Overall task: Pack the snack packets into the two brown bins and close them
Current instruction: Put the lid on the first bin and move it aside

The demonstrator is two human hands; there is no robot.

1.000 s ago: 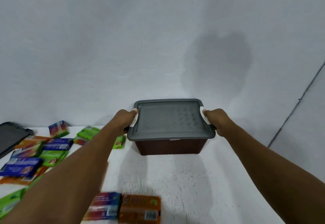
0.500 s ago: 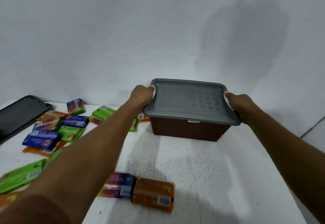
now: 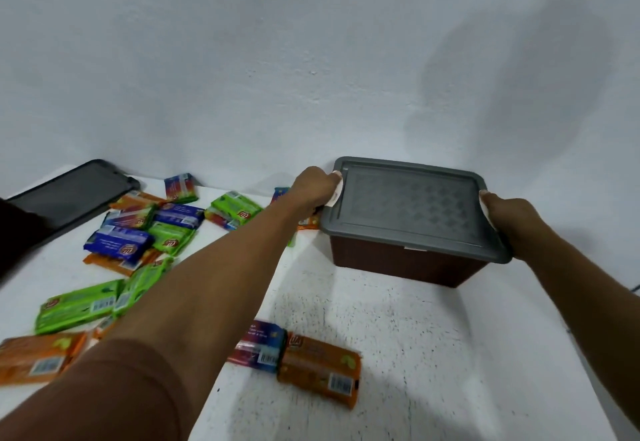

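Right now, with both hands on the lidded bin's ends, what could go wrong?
1. The left hand and right hand partly cover the white latches of the grey lid; if unclipped, lifting the brown bin could pop it.
2. An orange packet lies by the bin's left end; sliding that way may snag it.

I see the bin (image 3: 398, 260) at the white table (image 3: 398, 329), near the wall (image 3: 311, 59), with its grey lid (image 3: 412, 205) on top. I cannot tell whether its base touches the table. The left hand (image 3: 313, 186) grips the bin's left end, fingers curled at a white latch (image 3: 336, 193). The right hand (image 3: 509, 219) grips the right end. Loose packets lie left of the bin, some overlapping, among them a blue packet (image 3: 119, 245) and a green packet (image 3: 78, 309). Nearer me an orange packet (image 3: 320, 368) touches a purple packet (image 3: 259, 347). A dark lid (image 3: 72, 194) lies at the far left.
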